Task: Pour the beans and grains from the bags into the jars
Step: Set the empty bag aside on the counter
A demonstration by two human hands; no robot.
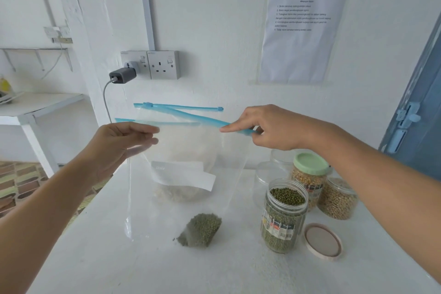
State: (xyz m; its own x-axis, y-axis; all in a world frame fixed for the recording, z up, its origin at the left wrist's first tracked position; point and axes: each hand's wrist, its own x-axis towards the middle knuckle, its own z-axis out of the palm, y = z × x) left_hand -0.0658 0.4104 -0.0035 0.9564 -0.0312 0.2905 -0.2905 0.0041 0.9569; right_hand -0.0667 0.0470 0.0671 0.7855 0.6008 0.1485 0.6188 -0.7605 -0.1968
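Holding the clear zip bag (181, 210) up by its blue top strip, both hands pinch it: the left hand (119, 143) at one end, the right hand (269, 129) at the other with its forefinger laid along the strip. Taking the open mung bean jar (282, 216) as the landmark, a small heap of green beans (201, 229) sits in the bag's bottom corner just to its left, and a loose lid (322, 241) lies just to its right. By my judgement most of the beans are already poured, and the next move calls for tipping that corner up over the jar mouth. Behind the jar stand a green-lidded jar (309, 179) and a jar of pale beans (337, 199), with empty clear jars (265, 181) hard to make out. A second bag (188, 150) of whitish grain stands behind the held one, blurred through the plastic
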